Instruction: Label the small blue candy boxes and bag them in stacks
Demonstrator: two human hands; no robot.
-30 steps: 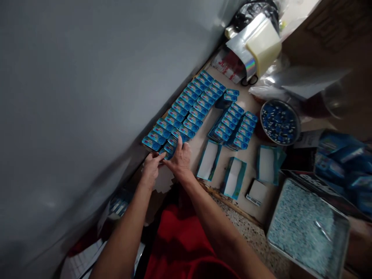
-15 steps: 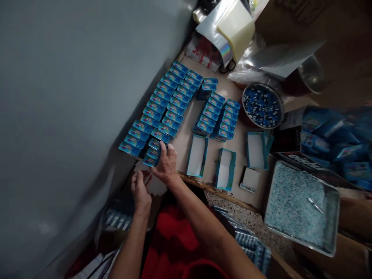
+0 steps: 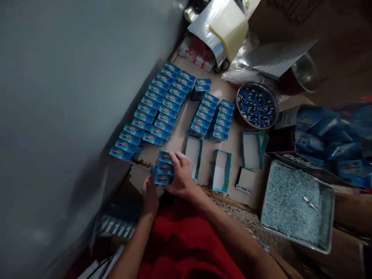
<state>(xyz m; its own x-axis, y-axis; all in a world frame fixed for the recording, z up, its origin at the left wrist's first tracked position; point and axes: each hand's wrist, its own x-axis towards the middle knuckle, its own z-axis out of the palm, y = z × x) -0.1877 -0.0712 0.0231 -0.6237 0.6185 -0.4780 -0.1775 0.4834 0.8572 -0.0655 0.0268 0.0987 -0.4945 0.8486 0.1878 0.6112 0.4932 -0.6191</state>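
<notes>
carefully now — the right hand (image 3: pixel 180 174) is clamped around a short stack of small blue boxes (image 3: pixel 163 170) at the near edge of the work board (image 3: pixel 232 145), fingers over the top, thumb below. the left hand (image 3: pixel 149 195) sits just beneath, partly hidden; whether it is curled or flat i cannot tell. to do this well, keep the stack squeezed square so no box slips out — support it from underneath. beyond lie the long rows of blue boxes (image 3: pixel 154 112) by the wall, and a bowl of blue caps (image 3: pixel 257 105) further right.
</notes>
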